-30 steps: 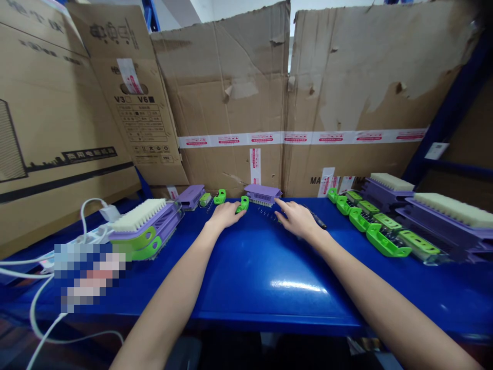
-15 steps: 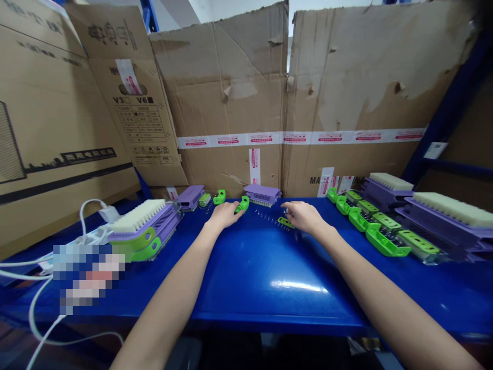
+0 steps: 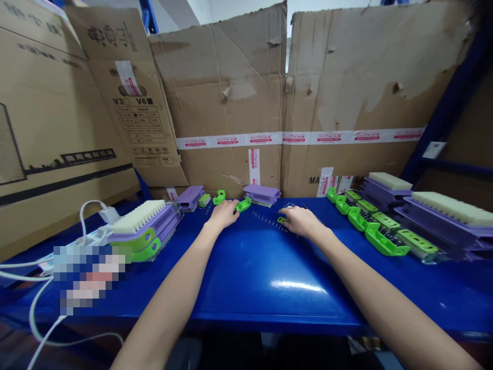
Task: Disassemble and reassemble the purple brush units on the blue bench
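My left hand (image 3: 224, 214) reaches to the back of the blue table (image 3: 246, 277) and pinches a small green plastic part (image 3: 243, 205). My right hand (image 3: 302, 221) lies curled over a small green flat piece (image 3: 283, 220), its fingers closed on it. A row of several small metal springs (image 3: 269, 220) lies between my hands. Just behind them sits a purple brush body (image 3: 262, 195) with its bristles facing down.
At the left stand a purple and green brush unit (image 3: 144, 228), white cables (image 3: 42, 313), another purple part (image 3: 190, 197) and a loose green clip (image 3: 219, 197). At the right are a row of green pieces (image 3: 379, 232) and purple brushes (image 3: 447, 218). Cardboard boxes (image 3: 231, 103) wall the back.
My right hand has drawn in from flat and outstretched to curled over the small green flat piece. My left hand has turned the green part slightly upward. The view shifted a little.
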Motion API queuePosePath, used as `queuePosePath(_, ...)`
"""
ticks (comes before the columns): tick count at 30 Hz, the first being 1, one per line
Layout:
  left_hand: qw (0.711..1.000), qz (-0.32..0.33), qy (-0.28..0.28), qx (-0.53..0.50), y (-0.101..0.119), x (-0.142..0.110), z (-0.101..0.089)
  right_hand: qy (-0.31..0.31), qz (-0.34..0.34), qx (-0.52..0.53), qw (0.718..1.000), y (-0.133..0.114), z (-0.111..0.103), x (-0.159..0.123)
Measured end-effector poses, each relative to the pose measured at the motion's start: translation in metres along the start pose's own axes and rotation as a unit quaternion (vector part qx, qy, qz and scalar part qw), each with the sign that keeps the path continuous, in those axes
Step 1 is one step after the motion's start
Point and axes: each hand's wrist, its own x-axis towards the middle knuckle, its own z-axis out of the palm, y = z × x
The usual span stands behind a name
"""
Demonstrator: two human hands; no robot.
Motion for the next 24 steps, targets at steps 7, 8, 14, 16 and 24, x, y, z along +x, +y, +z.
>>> queuePosePath(7,1.000,0.017,0.004,-0.019,-0.0015,0.0006,0.0001,-0.015,0.016,0.005,1.000,-0.0003,0.0000,0.0004)
queuePosePath(8,1.000,0.022,0.005,-0.018,-0.0016,0.0006,0.0000,-0.018,0.017,0.008,1.000,-0.0001,0.0004,0.0005)
queuePosePath(14,0.999,0.046,0.004,-0.025,0.0006,-0.0007,-0.0001,-0.008,0.013,0.013,1.000,0.0017,0.0027,0.0003)
queuePosePath(16,0.998,0.052,-0.003,-0.026,0.0017,-0.0013,0.0009,-0.001,0.010,0.012,1.000,0.0020,0.0032,0.0006)
queuePosePath(24,0.998,0.059,-0.014,-0.012,0.0056,-0.0019,0.0049,0.032,-0.051,0.046,0.997,-0.0048,0.0047,0.0012)
